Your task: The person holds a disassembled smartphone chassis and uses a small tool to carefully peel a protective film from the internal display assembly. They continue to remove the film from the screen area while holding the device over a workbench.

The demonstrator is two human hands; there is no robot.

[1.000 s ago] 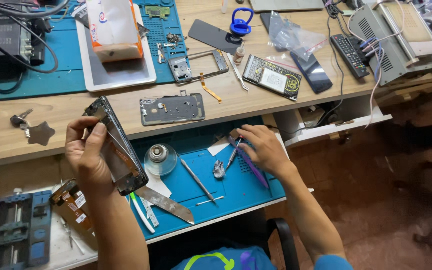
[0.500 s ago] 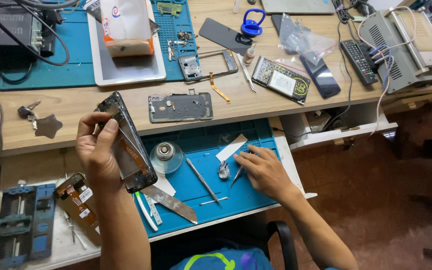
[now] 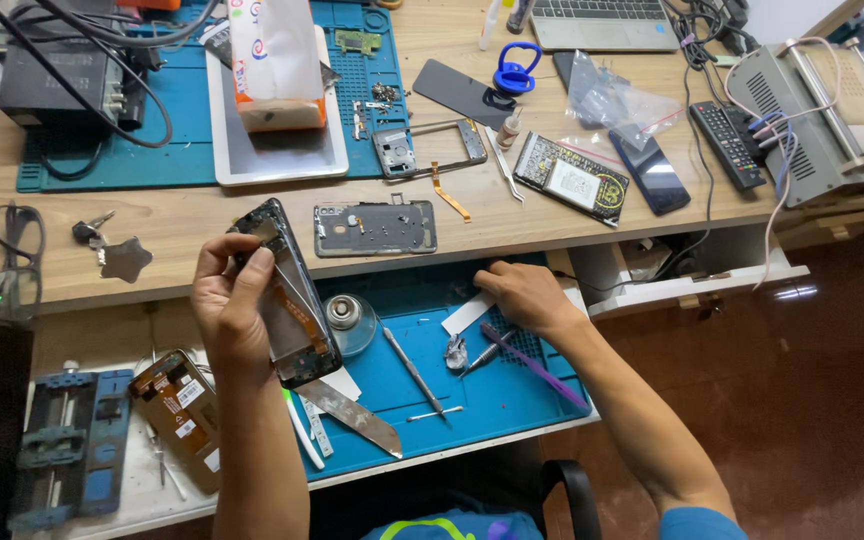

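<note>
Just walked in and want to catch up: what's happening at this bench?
A person is working on an opened phone, held up in the left hand. The right hand rests on the blue mat among small tools, by a purple pry tool. Another phone frame lies on the desk.

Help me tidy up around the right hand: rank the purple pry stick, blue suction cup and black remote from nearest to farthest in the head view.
1. Purple pry stick, just under the right hand.
2. Blue suction cup, far up the desk.
3. Black remote, upper right; close to the cup's distance.
</note>
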